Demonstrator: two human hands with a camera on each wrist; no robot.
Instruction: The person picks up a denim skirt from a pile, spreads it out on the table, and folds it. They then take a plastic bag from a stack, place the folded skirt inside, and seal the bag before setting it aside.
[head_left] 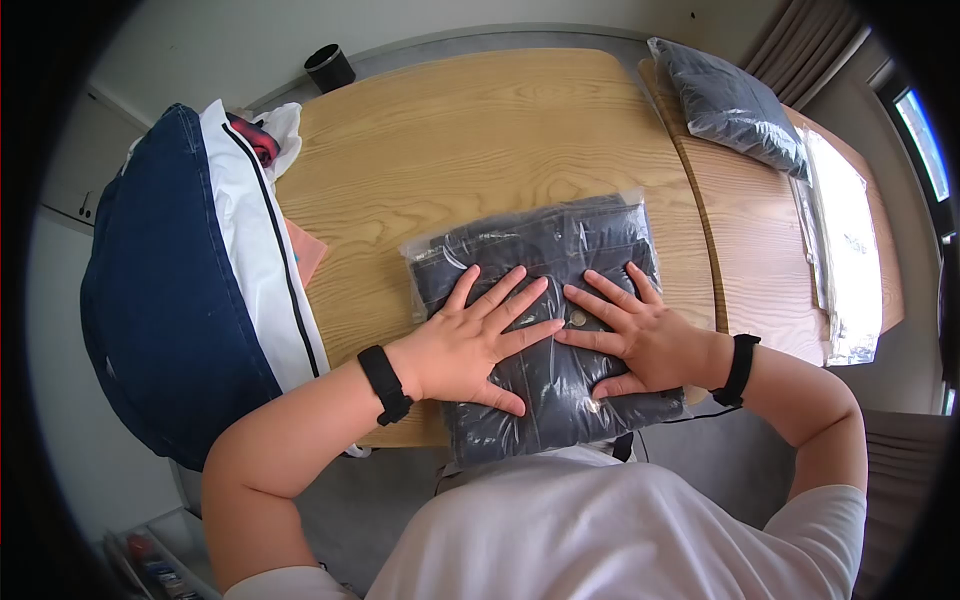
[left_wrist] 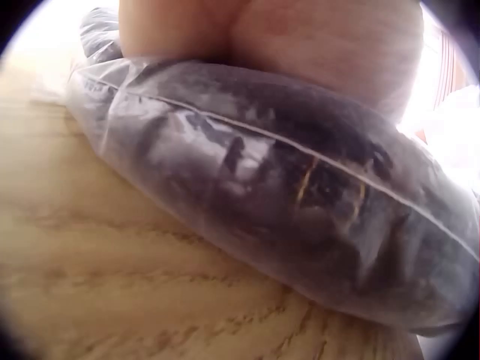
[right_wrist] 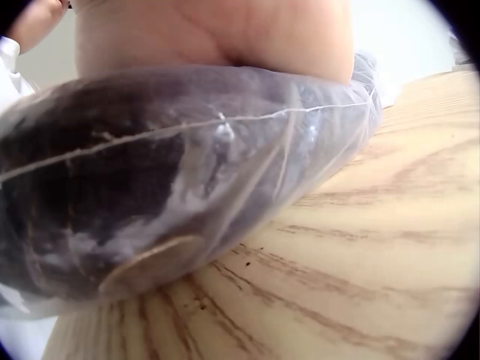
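A dark folded garment in a clear plastic bag (head_left: 545, 400) lies at the table's near edge, its lower end close to the person's shirt. Both hands lie flat on it with fingers spread. The left hand (head_left: 480, 345) rests on its left half and the right hand (head_left: 640, 340) on its right half, their index or nearby fingertips almost meeting at the middle. In the left wrist view the palm (left_wrist: 277, 45) presses on the bulging bag (left_wrist: 262, 180); in the right wrist view the other palm (right_wrist: 217, 37) does likewise on the bag (right_wrist: 150, 172).
A large navy and white bag (head_left: 170, 290) stands on the left, with an orange-pink item (head_left: 305, 252) beside it. On the adjoining table at right lie another bagged dark item (head_left: 730, 105) and white plastic packets (head_left: 845, 250). A black bin (head_left: 330, 68) is behind the wooden table (head_left: 480, 130).
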